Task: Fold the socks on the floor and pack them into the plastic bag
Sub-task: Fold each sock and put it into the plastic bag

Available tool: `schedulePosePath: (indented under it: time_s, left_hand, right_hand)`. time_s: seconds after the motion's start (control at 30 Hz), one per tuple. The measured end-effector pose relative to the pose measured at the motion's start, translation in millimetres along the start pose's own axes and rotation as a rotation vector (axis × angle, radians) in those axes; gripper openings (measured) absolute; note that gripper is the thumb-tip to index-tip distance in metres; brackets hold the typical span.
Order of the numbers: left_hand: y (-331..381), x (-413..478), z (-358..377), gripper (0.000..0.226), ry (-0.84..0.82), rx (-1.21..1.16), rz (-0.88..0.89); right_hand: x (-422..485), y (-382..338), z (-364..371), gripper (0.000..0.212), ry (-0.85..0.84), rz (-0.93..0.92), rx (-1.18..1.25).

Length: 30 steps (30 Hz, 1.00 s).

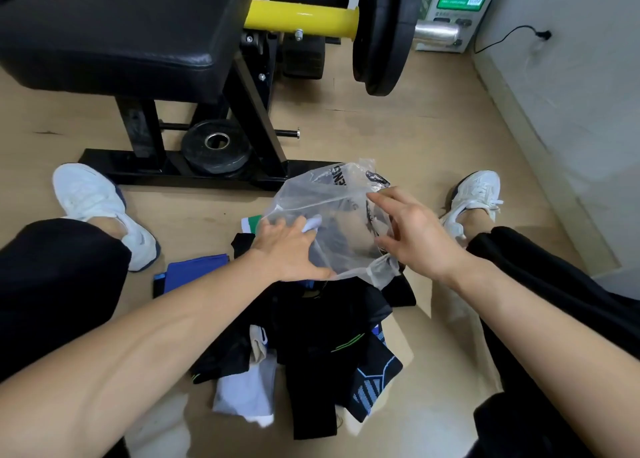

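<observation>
Holding a pale sock (313,223) at the mouth of the plastic bag (311,198), the left hand (287,250) is curling its fingers round it, the sock showing at the fingertips just inside the bag's rim. The right hand (412,236) is lying against the bag's right side, fingers spread and slightly bent on the plastic; whether it is pinching the film cannot be told. A pile of dark socks (322,333) is lying on the floor just nearer the person than the bag, and a blue sock (194,270) is lying to the bag's left.
</observation>
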State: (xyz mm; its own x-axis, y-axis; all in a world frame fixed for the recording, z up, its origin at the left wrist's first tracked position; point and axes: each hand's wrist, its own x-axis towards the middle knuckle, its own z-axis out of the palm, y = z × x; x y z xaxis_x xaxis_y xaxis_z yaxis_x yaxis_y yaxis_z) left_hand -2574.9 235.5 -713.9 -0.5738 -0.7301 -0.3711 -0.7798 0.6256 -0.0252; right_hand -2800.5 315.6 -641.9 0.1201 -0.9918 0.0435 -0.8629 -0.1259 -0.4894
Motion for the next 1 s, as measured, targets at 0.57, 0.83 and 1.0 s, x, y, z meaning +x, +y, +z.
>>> schedulePosePath:
  time_s: [0.57, 0.83, 1.0]
  left_hand:
    - [44, 68, -6, 0.076, -0.010, -0.329, 0.139]
    - [44, 103, 33, 0.078, -0.018, -0.121, 0.010]
    - [35, 63, 25, 0.053, 0.153, -0.217, 0.122]
  right_hand:
    - [0, 0, 11, 0.079, 0.022, -0.019, 0.124]
    - [3, 8, 9, 0.088, 0.035, 0.054, 0.090]
    - [3, 7, 14, 0.087, 0.022, 0.032, 0.025]
